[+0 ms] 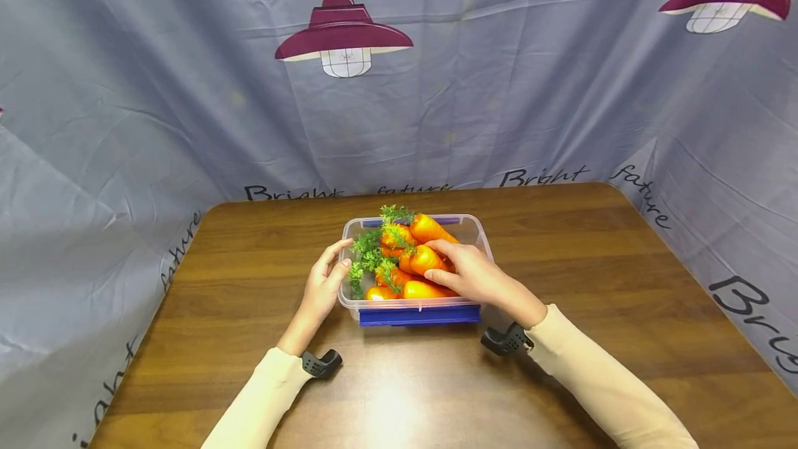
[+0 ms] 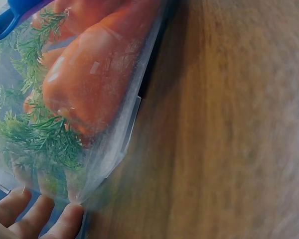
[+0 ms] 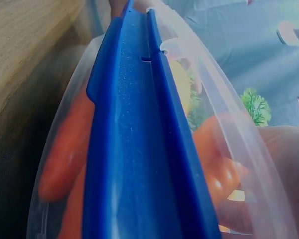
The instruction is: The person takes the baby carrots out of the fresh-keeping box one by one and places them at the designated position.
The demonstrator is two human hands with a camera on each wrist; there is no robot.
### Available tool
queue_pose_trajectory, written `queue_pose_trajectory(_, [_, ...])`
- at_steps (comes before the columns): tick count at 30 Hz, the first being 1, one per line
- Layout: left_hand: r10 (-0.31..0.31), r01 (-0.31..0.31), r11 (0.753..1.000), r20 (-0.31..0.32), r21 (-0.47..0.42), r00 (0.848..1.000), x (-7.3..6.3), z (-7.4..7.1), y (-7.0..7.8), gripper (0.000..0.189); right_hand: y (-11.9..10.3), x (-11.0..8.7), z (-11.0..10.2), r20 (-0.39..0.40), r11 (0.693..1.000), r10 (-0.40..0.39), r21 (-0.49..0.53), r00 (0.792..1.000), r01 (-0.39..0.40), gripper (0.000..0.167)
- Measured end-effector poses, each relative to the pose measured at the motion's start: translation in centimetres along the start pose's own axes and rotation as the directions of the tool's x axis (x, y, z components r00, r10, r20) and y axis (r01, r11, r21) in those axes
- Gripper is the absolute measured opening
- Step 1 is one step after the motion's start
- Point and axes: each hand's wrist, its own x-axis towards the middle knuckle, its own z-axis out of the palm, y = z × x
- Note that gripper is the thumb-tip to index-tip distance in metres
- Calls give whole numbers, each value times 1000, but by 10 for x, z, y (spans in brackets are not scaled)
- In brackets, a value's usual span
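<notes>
Cream sleeves [image 1: 262, 393] come in from the bottom edge, each ending at a black wrist-worn device [image 1: 322, 364], with bare hands beyond. Resting on the brown wood-grain table [image 1: 249, 262], a clear plastic food container [image 1: 420, 303] with blue clip latches [image 1: 419, 315] stands between the hands, its top open. Inside it is a heap of orange carrots [image 1: 430, 227] with feathery green tops [image 1: 368, 255], the greens bunched mostly toward the left wall. Right hand [image 1: 476, 272] reaches over the container's right side, thumb and fingers parted only by the thickness of one carrot [image 1: 427, 260], which they grip within the heap. Left hand [image 1: 323, 283] is at the container's left side, fingers relaxed and slightly bent, thumb apart from the index finger, fingertips against the outer wall. Behind, a grey-blue fabric backdrop [image 1: 499, 123] bears printed maroon pendant lamps [image 1: 344, 26] and black script lettering [image 1: 544, 177]: "Bright" and "fature", so spelled, run along the table's back edge, with "fature" and a larger "Bright" on the right side.
</notes>
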Motion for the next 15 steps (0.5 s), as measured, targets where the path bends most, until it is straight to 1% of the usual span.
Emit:
queue_pose_trajectory(4, [-4,4,1000,14,-7,1000,2,-2,1,41,1,2,-2,2,999,4,49,1000,-4,46])
queue_pose_trajectory(7, [-8,8,1000,18,-9,1000,2,-2,3,42,3,4,-5,6,989,40,140,999,-40,48])
queue_pose_trajectory(9, [-14,14,1000,15,-10,1000,2,-2,2,42,4,6,-8,2,974,71,216,997,-70,48])
queue_pose_trajectory(12, [-16,16,1000,14,-3,1000,1,-2,2,42,5,8,-14,-26,934,134,339,991,-117,48])
queue_pose_trajectory(14, [-19,19,1000,11,-2,1000,0,-2,1,42,5,9,-18,-61,893,196,423,979,-153,47])
queue_pose_trajectory(15, [-20,20,1000,8,-1,1000,0,-2,1,42,5,9,-21,-82,867,233,469,969,-169,46])
